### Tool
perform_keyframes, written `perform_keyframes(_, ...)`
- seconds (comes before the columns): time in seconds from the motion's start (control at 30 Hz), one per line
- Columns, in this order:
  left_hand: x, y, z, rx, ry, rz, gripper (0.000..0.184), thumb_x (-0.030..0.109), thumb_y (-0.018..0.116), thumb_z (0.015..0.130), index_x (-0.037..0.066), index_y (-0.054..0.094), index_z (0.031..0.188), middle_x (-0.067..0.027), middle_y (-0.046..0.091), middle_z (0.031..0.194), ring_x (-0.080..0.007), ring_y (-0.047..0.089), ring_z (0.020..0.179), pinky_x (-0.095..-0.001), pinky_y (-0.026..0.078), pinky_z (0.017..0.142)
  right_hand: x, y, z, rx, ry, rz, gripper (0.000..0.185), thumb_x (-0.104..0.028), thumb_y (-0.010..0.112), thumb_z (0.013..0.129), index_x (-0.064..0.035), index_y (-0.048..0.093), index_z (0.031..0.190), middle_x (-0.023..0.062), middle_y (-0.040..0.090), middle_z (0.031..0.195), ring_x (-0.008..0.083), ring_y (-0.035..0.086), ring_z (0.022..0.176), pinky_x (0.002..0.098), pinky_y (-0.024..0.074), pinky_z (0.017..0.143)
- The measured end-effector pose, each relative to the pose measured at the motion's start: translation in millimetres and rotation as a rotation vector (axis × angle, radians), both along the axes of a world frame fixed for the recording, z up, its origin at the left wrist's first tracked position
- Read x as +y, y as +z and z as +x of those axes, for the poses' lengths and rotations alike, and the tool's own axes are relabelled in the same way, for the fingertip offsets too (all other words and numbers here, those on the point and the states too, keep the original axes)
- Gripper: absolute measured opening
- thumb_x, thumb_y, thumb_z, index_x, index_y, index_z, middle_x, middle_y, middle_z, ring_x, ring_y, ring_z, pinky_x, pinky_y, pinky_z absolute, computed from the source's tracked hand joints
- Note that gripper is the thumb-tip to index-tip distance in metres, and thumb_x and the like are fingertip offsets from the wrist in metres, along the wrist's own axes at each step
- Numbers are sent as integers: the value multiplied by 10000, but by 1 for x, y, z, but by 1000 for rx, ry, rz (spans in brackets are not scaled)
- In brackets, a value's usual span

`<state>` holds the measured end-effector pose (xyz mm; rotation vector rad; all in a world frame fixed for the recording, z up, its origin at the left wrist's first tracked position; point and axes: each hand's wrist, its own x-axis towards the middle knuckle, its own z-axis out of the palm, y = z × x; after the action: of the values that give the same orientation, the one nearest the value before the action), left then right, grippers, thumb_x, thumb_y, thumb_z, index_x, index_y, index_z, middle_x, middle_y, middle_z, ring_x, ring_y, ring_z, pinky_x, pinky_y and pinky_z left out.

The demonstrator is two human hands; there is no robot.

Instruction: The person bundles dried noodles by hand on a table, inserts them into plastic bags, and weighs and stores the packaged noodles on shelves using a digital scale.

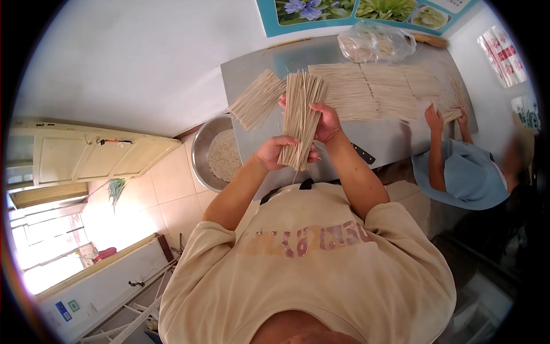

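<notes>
The left hand [272, 153] and right hand [327, 123] both grip a bundle of thin strands [302, 114] above the grey surface [247, 70], some fingers hidden behind it. The right forearm [356, 172] partly covers a black handle [364, 153]; a clear bag's [375, 43] contents look indistinct.

I'm gripping a bundle of strands [300, 117], thin, straight and pale tan, just above the middle of the frame. It runs lengthwise up the picture, its top leaning slightly right. The strands lie roughly parallel, their ends uneven, with a few strays poking out below.
</notes>
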<state>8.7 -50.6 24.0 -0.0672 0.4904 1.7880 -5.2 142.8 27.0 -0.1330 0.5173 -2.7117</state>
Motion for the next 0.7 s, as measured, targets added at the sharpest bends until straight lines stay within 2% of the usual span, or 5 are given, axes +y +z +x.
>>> perform_keyframes(0.13,-4,-15,-2,185,-5,-146,484,162,626,906,-5,500,1343,-165,654,1105,-287,681,972,-458,547,930,0,-3,-2,-46,-50,225,725,-182,680,871,29,350,1481,226,474,1466,355,400,1418,482,406,1130)
perform_keyframes(0.27,-8,-18,-3,292,-39,-227,490,193,628,914,5,499,1349,-185,655,1153,-278,681,969,-432,556,907,6,0,0,-46,32,356,742,-120,698,828,22,365,1475,216,485,1462,354,450,1380,479,437,1104)
perform_keyframes(0.37,-10,-8,-2,119,-36,-92,467,215,562,951,-2,491,1358,-209,636,1238,-302,671,1020,-449,570,865,5,0,-1,-33,51,332,748,-91,655,808,20,352,1483,226,473,1468,364,475,1356,485,458,1085)
perform_keyframes(0.43,-11,7,0,37,-9,7,570,253,568,915,10,449,1416,-257,589,1307,-368,639,1117,-466,500,1008,1,-4,-3,-11,76,194,752,-75,588,791,26,334,1491,236,458,1475,366,477,1352,492,455,1089)
perform_keyframes(0.7,-6,13,4,-30,74,85,706,318,596,840,-4,411,1440,-305,546,1335,-456,566,1215,-560,446,1050,-7,-9,-10,17,108,55,765,-96,514,794,33,288,1513,242,429,1493,362,461,1364,497,453,1095)
